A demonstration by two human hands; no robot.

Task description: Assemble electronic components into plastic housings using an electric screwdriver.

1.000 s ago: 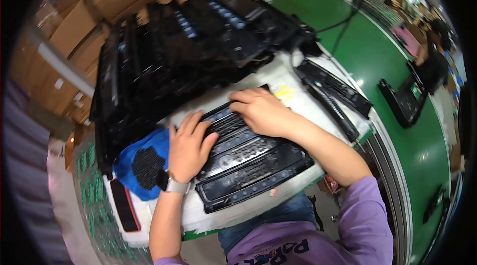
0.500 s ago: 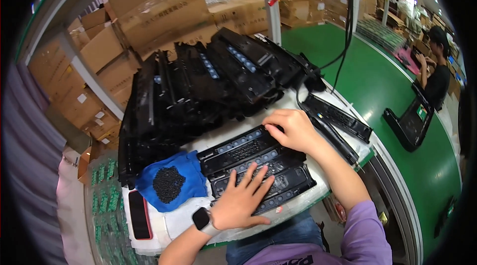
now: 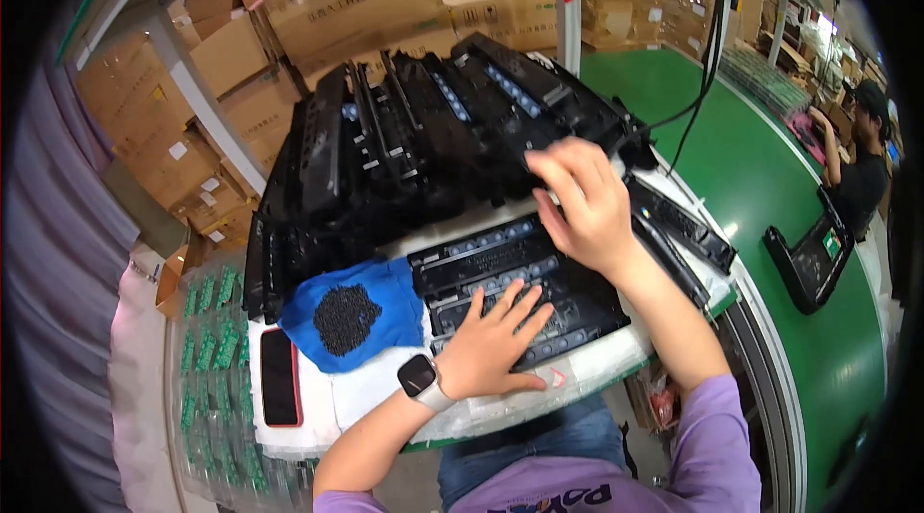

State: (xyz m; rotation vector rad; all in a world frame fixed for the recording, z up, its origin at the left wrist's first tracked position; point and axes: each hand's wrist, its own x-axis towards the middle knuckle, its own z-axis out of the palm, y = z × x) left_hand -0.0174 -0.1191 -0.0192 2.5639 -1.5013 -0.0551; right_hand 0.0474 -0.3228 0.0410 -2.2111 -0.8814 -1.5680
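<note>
Black plastic housings (image 3: 481, 268) with rows of blue-grey round inserts lie side by side on the white-covered bench. My left hand (image 3: 494, 345) rests on the nearer ones, fingers spread and palm down, holding nothing. Above their far right end hovers my right hand (image 3: 587, 210), slightly blurred, with thumb and forefinger apart and no object visible between them. Left of the housings, a blue cloth (image 3: 395, 306) carries a heap of small black screws or similar pieces (image 3: 346, 319); their exact kind is too small to tell.
A large pile of similar black housings (image 3: 414, 138) fills the far side. More black parts (image 3: 683, 219) and a hanging cable (image 3: 707, 61) are at right. A phone (image 3: 280, 378) and bagged green circuit boards (image 3: 207, 349) are at left. A co-worker (image 3: 859, 162) sits beyond the green table (image 3: 741, 166).
My right hand has lifted off the housings' far edge and moved up, its fingers loosening. My left hand stays spread on the housings. The whole view has shifted slightly.
</note>
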